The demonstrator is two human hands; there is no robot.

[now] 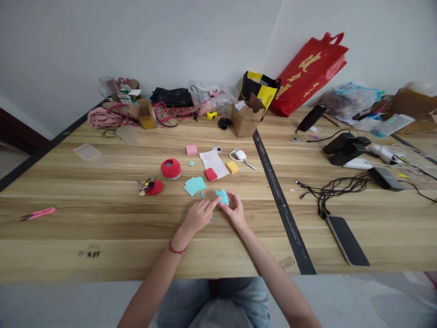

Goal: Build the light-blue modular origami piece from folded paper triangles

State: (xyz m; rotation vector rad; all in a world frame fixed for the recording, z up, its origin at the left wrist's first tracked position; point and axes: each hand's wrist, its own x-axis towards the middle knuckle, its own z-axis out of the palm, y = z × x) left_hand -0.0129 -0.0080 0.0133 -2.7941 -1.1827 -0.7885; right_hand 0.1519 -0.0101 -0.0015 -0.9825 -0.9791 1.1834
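- In the head view, the clock has its centre at the turquoise folded piece (222,196), and twelve is away from the person. This piece is above the near part of the table (116,228), between the two hands.
- The right hand (235,212) is on its four o'clock side. The fingers are bent around the piece, thumb at the near side, and they have hold of it.
- The left hand (198,216), with a red bracelet (176,250) on the wrist, comes from eight o'clock. Its index finger is stretched and touches the piece; the other fingers are partly curled, and I cannot tell if they pinch something.
- At ten o'clock, near the left hand, are the turquoise paper squares (195,186); farther in the same direction stands the red ring of folded paper (171,167), with turquoise at its lower edge.
- At eleven o'clock the red pad (210,174) lies on a corner of the white sheet (213,161); the pink pad (191,150) is farther.
- Toward one o'clock are the yellow pad (232,167) and, well apart, the large red bag (307,75).
- At nine o'clock, far away, lie the pink scissors (41,213).
- At three o'clock are the black cables (341,186), beyond the dark strip (279,196).
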